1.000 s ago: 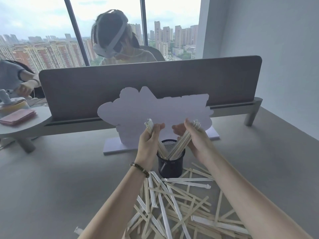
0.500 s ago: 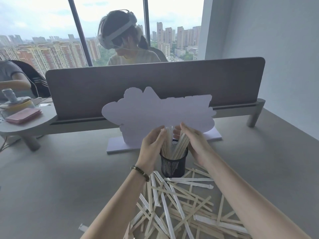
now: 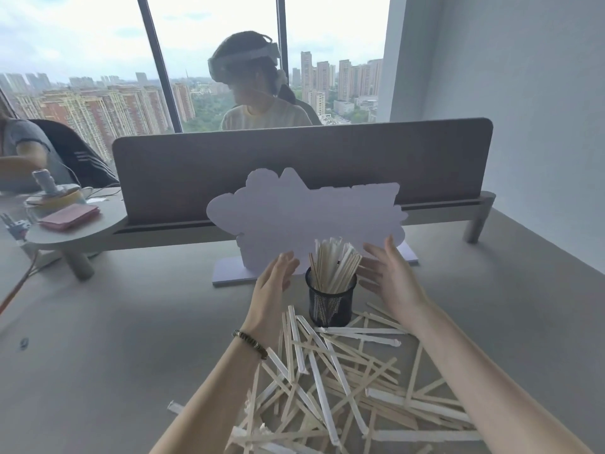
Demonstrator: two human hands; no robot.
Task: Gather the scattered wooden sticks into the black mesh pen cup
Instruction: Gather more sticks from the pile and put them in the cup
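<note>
A loose heap of pale wooden sticks [image 3: 340, 381] lies nearest on the grey table [image 3: 114, 339]. Beyond it stands the black mesh pen cup [image 3: 330, 304], holding a bundle of sticks [image 3: 332, 265]. The left hand [image 3: 273, 290] and right hand [image 3: 391, 276] flank it, fingers straight, apart, holding nothing.

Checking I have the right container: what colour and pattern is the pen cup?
Black wire mesh pen cup, seen best in the head view, the only one.

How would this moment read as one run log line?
left hand: open, beside cup | right hand: open, beside cup | black mesh pen cup: upright, sticks inside | scattered wooden sticks: many on desk
</note>
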